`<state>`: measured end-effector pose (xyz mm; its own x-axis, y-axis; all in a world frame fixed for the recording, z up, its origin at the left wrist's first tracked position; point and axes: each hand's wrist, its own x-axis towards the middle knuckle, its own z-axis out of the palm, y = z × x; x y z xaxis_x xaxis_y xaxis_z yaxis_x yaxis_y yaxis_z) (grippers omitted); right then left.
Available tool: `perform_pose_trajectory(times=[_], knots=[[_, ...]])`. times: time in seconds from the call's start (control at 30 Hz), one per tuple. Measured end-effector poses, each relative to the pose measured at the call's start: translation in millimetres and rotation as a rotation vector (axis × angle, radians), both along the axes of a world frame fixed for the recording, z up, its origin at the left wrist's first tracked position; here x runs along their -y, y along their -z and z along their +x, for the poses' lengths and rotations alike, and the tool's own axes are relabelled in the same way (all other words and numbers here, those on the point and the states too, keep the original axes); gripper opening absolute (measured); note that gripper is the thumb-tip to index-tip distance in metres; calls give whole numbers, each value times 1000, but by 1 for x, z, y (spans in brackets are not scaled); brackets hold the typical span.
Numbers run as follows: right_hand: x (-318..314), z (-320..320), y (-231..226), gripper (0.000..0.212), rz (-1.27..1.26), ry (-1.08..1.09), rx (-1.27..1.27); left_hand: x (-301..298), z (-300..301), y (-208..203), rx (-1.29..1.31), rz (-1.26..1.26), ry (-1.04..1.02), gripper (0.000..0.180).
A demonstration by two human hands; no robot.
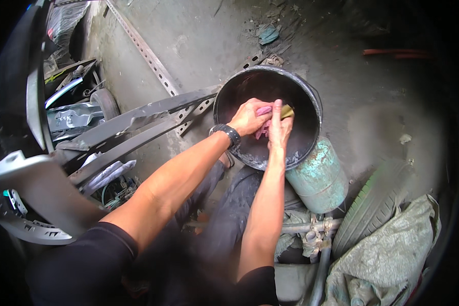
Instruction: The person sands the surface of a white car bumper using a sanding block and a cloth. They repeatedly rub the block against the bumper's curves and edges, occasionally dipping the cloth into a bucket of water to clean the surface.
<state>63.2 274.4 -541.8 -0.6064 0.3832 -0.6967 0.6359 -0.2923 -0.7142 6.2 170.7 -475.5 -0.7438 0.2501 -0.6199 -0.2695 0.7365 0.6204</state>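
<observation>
My left hand (246, 119) and my right hand (279, 131) are together over the mouth of a large dark bucket (301, 145). Both are closed around a crumpled pink cloth (260, 133), which bulges out between the fingers. A yellow-green piece (287, 111) sticks out past my right hand's fingers; whether it belongs to the same cloth I cannot tell. A dark banded watch (226, 133) is on my left wrist. Inside, the bucket is dark, with pale smears along its lower wall; what lies at its bottom is hard to make out.
Right of my legs lies a worn turquoise cylinder (319, 176) against the bucket. Beyond it are a tyre (375, 204) and a woven sack (387, 255). Long car-body parts (143, 120) and perforated metal bars (143, 46) extend at left. A teal rag (268, 34) lies farther off.
</observation>
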Motion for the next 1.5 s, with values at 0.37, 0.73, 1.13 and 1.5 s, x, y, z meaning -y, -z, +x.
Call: perform_pose_trajectory(times=[0.37,0.73,1.13,1.5], knots=[[-12,1,153,41,-293,684,388,-17,-6,62,336,-83,-595,45],[-15,11,-8,56,-163,604,234,-12,65,-1,-75,107,-660,28],[-24,23,-323,46,-641,440,-282,-13,59,-368,132,459,-561,29],[153,-43,-459,48,354,-134,-697,155,39,-508,-326,60,-498,20]])
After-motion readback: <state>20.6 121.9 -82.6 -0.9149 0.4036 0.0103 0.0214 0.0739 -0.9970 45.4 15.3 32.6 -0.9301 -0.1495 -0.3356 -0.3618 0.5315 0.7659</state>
